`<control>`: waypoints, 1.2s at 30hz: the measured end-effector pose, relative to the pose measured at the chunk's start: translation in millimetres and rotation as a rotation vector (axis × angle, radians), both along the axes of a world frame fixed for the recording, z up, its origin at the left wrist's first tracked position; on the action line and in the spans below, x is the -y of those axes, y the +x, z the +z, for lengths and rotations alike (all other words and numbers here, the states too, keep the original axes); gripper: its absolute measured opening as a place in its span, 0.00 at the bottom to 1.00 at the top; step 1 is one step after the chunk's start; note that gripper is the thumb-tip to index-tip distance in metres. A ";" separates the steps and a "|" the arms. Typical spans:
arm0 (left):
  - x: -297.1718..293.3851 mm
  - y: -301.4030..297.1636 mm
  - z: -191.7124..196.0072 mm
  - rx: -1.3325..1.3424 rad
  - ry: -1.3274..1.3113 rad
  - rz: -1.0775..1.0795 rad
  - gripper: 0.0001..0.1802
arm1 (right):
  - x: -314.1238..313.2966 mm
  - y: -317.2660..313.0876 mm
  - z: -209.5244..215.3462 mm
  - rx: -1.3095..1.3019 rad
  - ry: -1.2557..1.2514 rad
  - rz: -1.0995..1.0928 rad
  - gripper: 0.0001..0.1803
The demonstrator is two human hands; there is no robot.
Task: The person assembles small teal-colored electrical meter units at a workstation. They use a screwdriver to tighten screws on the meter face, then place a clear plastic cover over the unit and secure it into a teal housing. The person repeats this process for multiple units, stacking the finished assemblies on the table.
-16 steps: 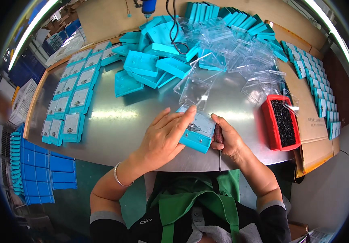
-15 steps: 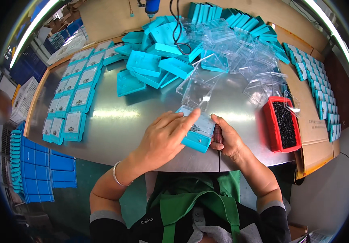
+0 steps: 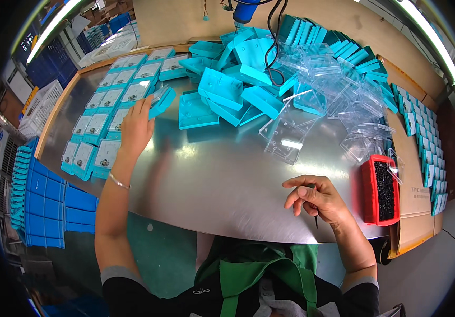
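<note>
Now the left hand (image 3: 135,127) has reached far out, fingers pinching a flat teal box (image 3: 160,100) beside the rows of filled boxes (image 3: 106,113). Right hand (image 3: 314,198) rests half curled on the shiny metal table (image 3: 227,174), holding a thin dark tool (image 3: 316,219). One red tray (image 3: 379,190) holds tiny black bits.

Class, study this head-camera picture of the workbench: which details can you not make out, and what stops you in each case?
- Head view: the closed teal case at the left hand; its inside is too small to read, and fingers cover its near end.
- The thin dark tool under the right hand; the palm hides most of it.
- The red tray: its black pieces are too small to identify.
- The hanging blue tool is cut off by the top edge.
</note>
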State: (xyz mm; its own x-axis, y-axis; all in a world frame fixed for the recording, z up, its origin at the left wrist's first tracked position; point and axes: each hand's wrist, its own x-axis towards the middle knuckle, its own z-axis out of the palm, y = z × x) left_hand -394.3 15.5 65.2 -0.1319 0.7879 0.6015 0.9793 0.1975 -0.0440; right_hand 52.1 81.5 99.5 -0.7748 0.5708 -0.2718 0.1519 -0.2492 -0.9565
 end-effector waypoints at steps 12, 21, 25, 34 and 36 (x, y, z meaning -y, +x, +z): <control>-111.0 -54.5 -39.8 -0.365 -0.158 -0.004 0.26 | 1.4 52.5 2.8 0.120 -0.048 -0.216 0.19; -133.7 -111.6 -14.8 0.621 -0.330 -0.273 0.28 | -13.0 48.8 -1.6 0.123 -0.043 -0.202 0.20; -178.0 -121.3 -26.3 0.274 -0.225 0.052 0.27 | -21.3 38.0 -4.2 0.148 -0.056 -0.207 0.19; -203.2 -117.9 -48.7 0.191 -0.385 0.124 0.30 | -31.0 14.6 -16.8 0.229 -0.104 -0.250 0.19; -194.1 -123.4 -57.0 0.174 -0.337 -0.025 0.30 | -32.1 13.0 -19.0 0.217 -0.118 -0.247 0.20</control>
State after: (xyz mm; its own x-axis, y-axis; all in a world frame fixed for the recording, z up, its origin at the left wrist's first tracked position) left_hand -517.8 209.7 8.2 -0.1877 0.9419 0.2785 0.9821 0.1765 0.0651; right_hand 65.1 113.6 80.5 -0.5341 0.6889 -0.4901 0.2699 -0.4105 -0.8710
